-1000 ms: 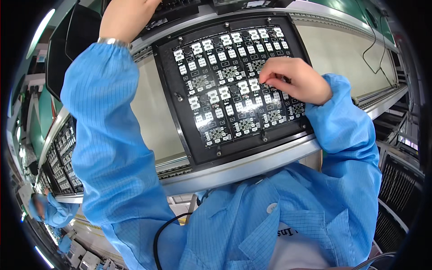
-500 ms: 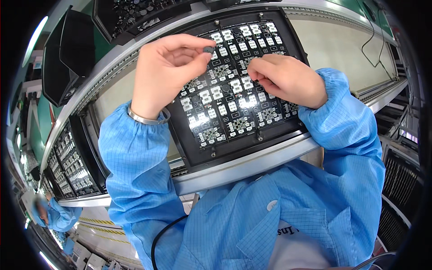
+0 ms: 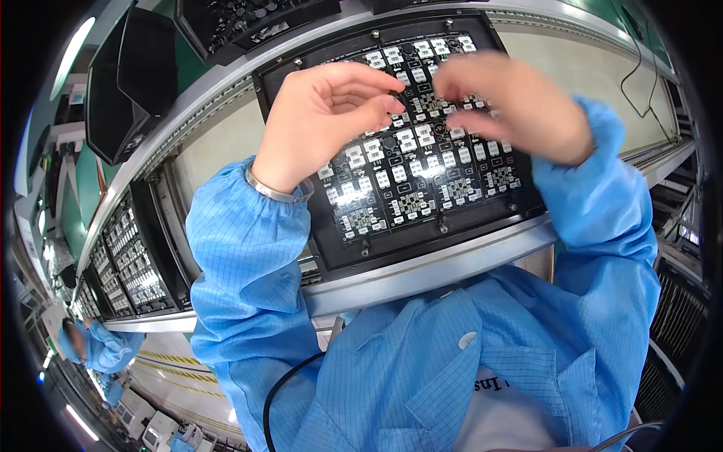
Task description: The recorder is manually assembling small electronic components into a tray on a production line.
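Both hands hover with fingertips pinched, left hand (image 3: 331, 120) and blurred right hand (image 3: 512, 105), above the stiff black carrier tray (image 3: 422, 226), whose small fragile circuit boards (image 3: 410, 173) are probably best gripped by their edges.

Both hands hover above the black fixture tray (image 3: 343, 248) of small circuit boards (image 3: 410, 169). Left hand (image 3: 324, 120): fingers curled, fingertips pinched together. Right hand (image 3: 520, 105): blurred, just beside the left fingertips; grip cannot be determined.

Left of my fingers: grey conveyor rail (image 3: 188, 113) curving away, green floor (image 3: 75, 188) beyond. Far lower left of them: bright ceiling strip lights (image 3: 79, 422), another blue-coated worker (image 3: 98, 348).
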A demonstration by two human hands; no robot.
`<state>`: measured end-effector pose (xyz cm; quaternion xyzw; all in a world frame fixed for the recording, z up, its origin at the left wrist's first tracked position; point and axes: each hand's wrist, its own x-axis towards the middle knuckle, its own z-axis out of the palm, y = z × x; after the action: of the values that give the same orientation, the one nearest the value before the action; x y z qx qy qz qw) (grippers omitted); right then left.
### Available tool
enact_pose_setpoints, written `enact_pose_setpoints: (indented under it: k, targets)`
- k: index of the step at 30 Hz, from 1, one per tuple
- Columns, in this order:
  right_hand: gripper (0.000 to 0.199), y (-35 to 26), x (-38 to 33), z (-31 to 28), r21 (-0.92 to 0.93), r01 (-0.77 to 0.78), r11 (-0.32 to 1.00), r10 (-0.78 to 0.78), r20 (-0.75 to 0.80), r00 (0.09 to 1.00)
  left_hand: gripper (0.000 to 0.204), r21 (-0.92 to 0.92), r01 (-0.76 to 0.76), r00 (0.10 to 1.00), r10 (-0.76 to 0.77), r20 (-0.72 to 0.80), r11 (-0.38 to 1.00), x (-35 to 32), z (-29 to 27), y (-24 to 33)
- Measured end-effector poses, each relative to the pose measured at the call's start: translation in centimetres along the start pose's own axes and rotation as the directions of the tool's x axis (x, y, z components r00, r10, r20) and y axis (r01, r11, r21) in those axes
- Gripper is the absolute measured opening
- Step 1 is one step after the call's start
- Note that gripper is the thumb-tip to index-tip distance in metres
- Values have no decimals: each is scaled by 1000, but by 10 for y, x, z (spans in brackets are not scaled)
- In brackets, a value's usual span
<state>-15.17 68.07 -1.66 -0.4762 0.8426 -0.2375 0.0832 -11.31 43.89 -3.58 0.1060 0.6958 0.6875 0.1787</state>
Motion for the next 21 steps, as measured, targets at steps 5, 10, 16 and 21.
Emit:
enact_pose_setpoints:
  k: [5,10,16,21]
  targets:
    - [9,13,37,-67,-55,-3,998,-20,-402,915,22,87,-15,997,9,71,996,5,12,3]
    - [16,98,90,-60,-215,-215,953,123,-375,919,20,244,-69,986,29,162,967,11,17,0]
    - [14,133,120,-37,-248,-311,918,196,-398,896,15,678,-418,908,259,329,605,22,31,-6]
    - [13,139,122,-37,-254,-333,908,214,-401,890,16,737,-479,878,277,391,477,30,34,-13]
